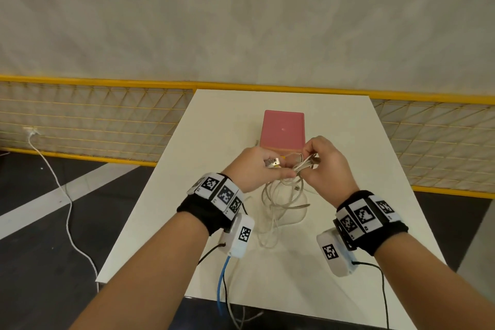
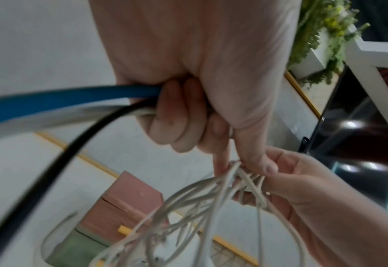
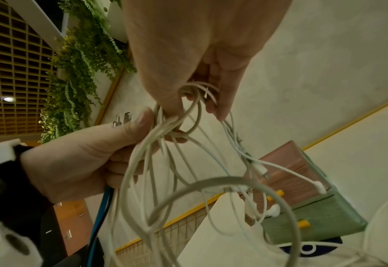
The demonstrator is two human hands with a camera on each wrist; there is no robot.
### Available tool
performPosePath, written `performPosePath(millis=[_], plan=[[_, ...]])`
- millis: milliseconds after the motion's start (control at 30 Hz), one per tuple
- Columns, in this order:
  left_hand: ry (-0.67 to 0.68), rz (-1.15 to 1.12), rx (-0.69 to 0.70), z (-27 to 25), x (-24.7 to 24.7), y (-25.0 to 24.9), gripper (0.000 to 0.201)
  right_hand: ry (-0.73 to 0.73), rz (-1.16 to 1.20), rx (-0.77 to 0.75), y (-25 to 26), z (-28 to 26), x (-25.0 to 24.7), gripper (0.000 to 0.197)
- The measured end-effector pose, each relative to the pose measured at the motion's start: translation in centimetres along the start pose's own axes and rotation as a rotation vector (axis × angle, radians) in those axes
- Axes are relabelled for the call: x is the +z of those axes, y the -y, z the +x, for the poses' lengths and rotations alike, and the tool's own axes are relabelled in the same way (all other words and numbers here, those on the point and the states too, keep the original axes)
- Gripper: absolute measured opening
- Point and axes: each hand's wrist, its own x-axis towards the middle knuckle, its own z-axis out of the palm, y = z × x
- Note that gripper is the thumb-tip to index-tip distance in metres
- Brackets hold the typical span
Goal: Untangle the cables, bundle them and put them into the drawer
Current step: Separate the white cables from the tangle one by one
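Both hands are working above the white table (image 1: 348, 142), close together in front of the pink drawer box (image 1: 284, 128). The left hand (image 1: 257, 169) is gripping the tangle of white cables (image 1: 284, 195) between thumb and fingers, with USB plugs (image 1: 273, 163) sticking out past its thumb. The right hand (image 1: 328, 166) is pinching several looped strands of the same tangle with its thumb and fingertips, touching the left hand's fingers. In the right wrist view the loops are hanging down under both hands, with earbuds (image 3: 273, 210) and a small connector (image 3: 262, 170) dangling among them. The lower loops are lying on the table near the person's side of the box. The box is showing a green lower part with yellow handles (image 3: 303, 223); whether a drawer is pulled out, can't tell. Marker bands (image 1: 222, 193) are sitting on both wrists. A yellow mesh fence (image 1: 80, 120) is standing behind the table.
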Motion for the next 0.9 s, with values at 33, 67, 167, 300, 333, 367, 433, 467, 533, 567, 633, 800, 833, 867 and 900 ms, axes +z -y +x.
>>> performPosePath(millis=[33,67,167,300,333,367,433,467,533,567,633,800,833,867,900], plan=[[-0.023,-0.027,-0.013,0.2,-0.1,0.2,0.024,-0.014,0.002,-0.020,-0.1,0.0,0.1,0.024],[-0.032,-0.039,-0.031,0.2,-0.2,0.3,0.022,-0.023,0.007,-0.033,-0.3,-0.1,0.1,0.025],[-0.024,0.016,-0.067,0.3,-0.7,0.1,0.019,-0.003,0.030,-0.053,-0.9,-0.3,0.1,0.026],[-0.129,0.001,-0.072,0.6,-1.9,0.2,0.007,0.094,-0.026,-0.174,-1.5,-0.7,-0.2,0.019],[-0.171,-0.018,-0.075,0.7,-2.2,0.3,0.006,0.120,-0.062,-0.214,-1.7,-0.8,-0.3,0.022],[-0.216,-0.032,-0.081,0.7,-2.5,0.4,0.006,0.144,-0.098,-0.248,-1.9,-0.9,-0.5,0.024],[-0.295,-0.039,-0.087,0.8,-2.6,0.6,0.007,0.176,-0.160,-0.313,-2.0,-1.1,-0.7,0.021],[-0.323,-0.035,-0.089,0.8,-2.4,0.7,0.008,0.182,-0.189,-0.338,-2.0,-1.1,-0.7,0.021],[-0.370,-0.030,-0.088,0.8,-1.7,0.8,0.010,0.182,-0.243,-0.327,-1.9,-0.7,-0.6,0.031],[-0.383,-0.037,-0.078,0.8,-1.5,0.7,0.011,0.174,-0.255,-0.295,-1.7,-0.5,-0.5,0.036],[-0.347,-0.060,-0.054,0.9,-1.2,0.4,0.011,0.135,-0.210,-0.199,-1.3,-0.1,-0.3,0.036],[-0.161,-0.023,-0.031,1.0,-1.4,-0.5,0.016,0.193,-0.117,-0.206,-0.4,0.7,-0.1,0.042],[-0.152,-0.028,-0.028,0.9,-1.5,-0.6,0.017,0.207,-0.127,-0.247,-0.4,0.7,0.0,0.033],[-0.146,-0.037,-0.023,0.9,-1.6,-0.6,0.020,0.221,-0.124,-0.269,-0.6,0.7,0.1,0.027],[-0.140,-0.042,-0.019,0.9,-1.7,-0.6,0.024,0.234,-0.116,-0.278,-0.9,0.7,0.2,0.021]])
